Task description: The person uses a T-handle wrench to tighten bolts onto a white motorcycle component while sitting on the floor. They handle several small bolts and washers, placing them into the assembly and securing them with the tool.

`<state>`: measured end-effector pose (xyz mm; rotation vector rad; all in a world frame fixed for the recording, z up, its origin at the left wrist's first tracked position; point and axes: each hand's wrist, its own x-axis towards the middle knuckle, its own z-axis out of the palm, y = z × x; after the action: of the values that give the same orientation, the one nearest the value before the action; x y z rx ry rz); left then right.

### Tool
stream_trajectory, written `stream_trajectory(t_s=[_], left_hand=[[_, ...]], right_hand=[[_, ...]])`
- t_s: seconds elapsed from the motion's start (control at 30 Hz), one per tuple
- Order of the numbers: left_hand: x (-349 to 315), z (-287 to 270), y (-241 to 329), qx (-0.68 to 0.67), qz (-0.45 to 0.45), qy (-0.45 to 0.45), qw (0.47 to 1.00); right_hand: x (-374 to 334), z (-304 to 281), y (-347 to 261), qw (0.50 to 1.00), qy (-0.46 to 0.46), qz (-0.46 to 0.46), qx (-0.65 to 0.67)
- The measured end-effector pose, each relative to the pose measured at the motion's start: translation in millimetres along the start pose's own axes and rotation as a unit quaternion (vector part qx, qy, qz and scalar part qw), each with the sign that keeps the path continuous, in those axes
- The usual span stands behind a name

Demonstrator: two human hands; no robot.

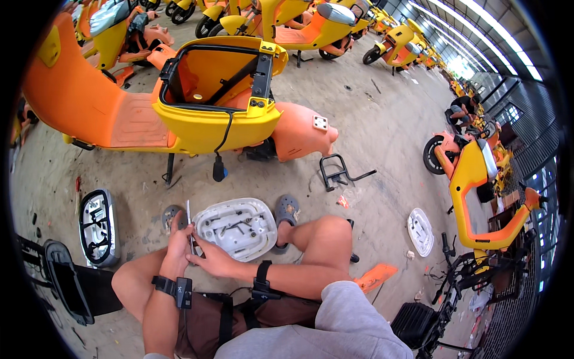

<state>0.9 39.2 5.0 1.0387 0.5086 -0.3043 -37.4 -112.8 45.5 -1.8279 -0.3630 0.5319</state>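
My left hand [177,244] and my right hand [211,258] are close together above my lap. Both are closed around a thin silver strip-like piece [188,210], which points away from me. Its exact kind is too small to make out, and my fingers hide its lower part. Just beyond my right hand, a white plastic seat base [260,210] lies on the floor between my feet, its ribbed hollow side up. Several small dark and brass-coloured parts lie or are fixed in it.
A yellow and orange scooter [209,128] without its seat stands ahead. An upturned seat [109,254] lies left. A black bent-tube frame [335,182], an orange panel [375,277] and another white shell [420,232] lie right. Farther right, a person [463,112] crouches beside scooters.
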Motion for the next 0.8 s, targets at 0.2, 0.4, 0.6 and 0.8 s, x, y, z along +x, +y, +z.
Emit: stream_trajectory(t_s=[0.2, 0.4, 0.6, 0.8], left_hand=[[-8, 12, 2, -0.058, -0.005, 0.041, 0.998], [0, 5, -11, -0.025, 0.058, 0.043, 0.997], [-23, 23, 5, 0.472, 0.344, 0.183, 0.791], [-37, 8, 18, 0.692, 0.342, 0.053, 0.634]], right_hand=[[0, 11, 23, 0.995, 0.053, -0.057, -0.061], [3, 18, 26, 0.992, 0.083, -0.065, -0.068], [1, -8, 6, 0.994, 0.008, 0.016, -0.112], [3, -42, -6, 0.965, -0.064, 0.011, -0.256]])
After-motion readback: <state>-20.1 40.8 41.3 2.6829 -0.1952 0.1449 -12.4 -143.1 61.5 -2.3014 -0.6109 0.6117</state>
